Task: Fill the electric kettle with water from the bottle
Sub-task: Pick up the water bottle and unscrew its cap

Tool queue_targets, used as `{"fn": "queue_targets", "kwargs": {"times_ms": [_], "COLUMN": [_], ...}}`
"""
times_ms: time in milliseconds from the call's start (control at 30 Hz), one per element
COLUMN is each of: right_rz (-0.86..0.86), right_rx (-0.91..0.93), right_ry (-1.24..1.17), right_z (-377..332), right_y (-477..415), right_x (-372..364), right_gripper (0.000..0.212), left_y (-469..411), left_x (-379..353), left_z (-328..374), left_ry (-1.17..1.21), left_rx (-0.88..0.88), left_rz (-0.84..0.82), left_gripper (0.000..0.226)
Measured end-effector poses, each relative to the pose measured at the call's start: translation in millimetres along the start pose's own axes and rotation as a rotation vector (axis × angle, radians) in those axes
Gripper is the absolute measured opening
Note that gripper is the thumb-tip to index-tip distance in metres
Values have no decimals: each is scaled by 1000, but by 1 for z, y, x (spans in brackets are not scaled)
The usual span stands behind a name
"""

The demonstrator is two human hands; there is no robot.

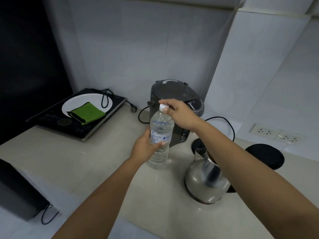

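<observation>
A clear plastic water bottle [160, 128] with a white cap [162, 107] stands upright over the beige counter, nearly full. My left hand [144, 149] grips its lower body around the label. My right hand [176, 112] pinches the cap with thumb and fingers. The steel electric kettle [205, 180] stands to the right of the bottle, spout pointing left; my right forearm crosses over its top and hides the lid area.
A dark thermo pot [174, 95] stands right behind the bottle. At the back left, an induction hob [51, 121] carries a white plate [74, 102] with a green cloth [86, 112]. A black round base [265, 156] and wall sockets [276, 133] are at the right.
</observation>
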State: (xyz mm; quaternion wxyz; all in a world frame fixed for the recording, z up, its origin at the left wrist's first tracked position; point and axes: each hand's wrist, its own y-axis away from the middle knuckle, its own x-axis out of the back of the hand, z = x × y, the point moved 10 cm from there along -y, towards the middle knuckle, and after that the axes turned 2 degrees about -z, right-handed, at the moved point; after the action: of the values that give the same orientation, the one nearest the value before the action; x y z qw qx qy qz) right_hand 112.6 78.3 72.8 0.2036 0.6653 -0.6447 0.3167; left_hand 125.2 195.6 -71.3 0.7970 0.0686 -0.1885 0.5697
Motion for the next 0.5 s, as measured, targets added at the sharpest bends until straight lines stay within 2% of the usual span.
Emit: {"fn": "queue_targets", "kwargs": {"times_ms": [67,167,267,500], "right_rz": [0,128,204,103], "right_rx": [-27,-90,-137,-110], "right_ry": [-44,-120,-35,84], "right_z": [1,6,9,-2], "right_y": [0,-1,0,3], "right_x": [0,10,13,6], "right_gripper": [43,51,45,29], "left_y": [1,0,0,1], "left_x": [0,-1,-2,-2], "left_z": [2,3,1,3], "left_ry": [0,-3,-3,-5], "left_rx": [-2,-10,-1,-2], "left_rz": [-5,-10,-11,-29], "left_gripper": [68,68,65,67]}}
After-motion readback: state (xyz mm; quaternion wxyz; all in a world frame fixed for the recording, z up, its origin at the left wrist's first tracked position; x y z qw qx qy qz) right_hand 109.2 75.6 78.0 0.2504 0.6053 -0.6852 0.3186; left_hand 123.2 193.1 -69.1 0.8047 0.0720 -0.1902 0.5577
